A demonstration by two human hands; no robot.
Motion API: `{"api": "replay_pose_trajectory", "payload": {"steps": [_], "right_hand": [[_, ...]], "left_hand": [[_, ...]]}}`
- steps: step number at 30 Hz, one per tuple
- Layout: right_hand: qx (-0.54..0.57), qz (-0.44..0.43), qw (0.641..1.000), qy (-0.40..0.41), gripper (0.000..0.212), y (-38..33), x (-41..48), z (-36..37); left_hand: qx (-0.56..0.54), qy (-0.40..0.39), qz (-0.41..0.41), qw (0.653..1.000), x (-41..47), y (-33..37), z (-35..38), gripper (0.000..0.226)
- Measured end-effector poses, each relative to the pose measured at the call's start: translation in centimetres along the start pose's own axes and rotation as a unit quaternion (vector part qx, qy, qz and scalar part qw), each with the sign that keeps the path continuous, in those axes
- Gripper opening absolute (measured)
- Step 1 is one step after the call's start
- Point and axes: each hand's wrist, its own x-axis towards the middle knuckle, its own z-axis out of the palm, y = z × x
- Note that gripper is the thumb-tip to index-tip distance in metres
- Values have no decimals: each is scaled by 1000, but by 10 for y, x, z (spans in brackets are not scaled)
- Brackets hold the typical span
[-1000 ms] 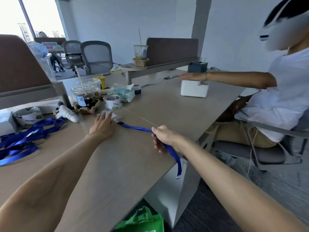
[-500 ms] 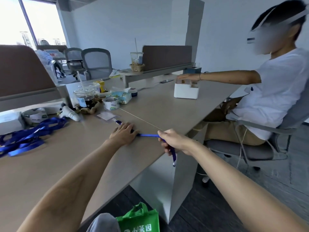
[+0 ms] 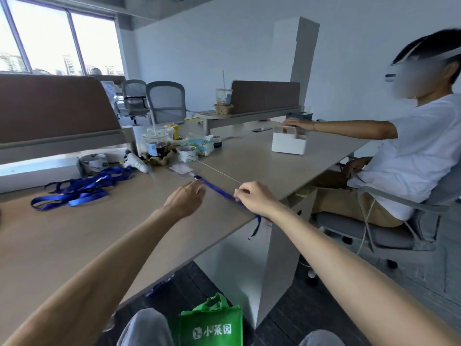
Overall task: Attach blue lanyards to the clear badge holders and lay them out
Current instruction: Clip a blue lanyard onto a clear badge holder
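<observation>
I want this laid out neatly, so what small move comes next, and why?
Probably swing the right hand inward over the table: the blue lanyard it pinches hangs off the table edge, while the left hand rests near its clip beside the clear badge holder.

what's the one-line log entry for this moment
step: laying out blue lanyard | left hand: rests by clip end | right hand: pinches lanyard | badge holder: on table

Green bag [image 3: 211, 325], tape roll [image 3: 187, 153], white box [image 3: 288, 144]
</observation>
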Motion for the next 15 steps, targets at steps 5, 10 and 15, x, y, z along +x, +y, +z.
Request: {"api": "replay_pose_trajectory", "payload": {"steps": [5,10,15], "right_hand": [[43,-68,997,-17,31,-66,2,50],[87,-141,985,-50,19,-147,7,117],[108,-227,963,-93,20,-225,5,192]], "left_hand": [[30,23,-39,999,-54,-45,-49,38],[54,49,-89,993,-113,-112,-93,39],[70,90,-157,981,-184,-178,-133,35]]}}
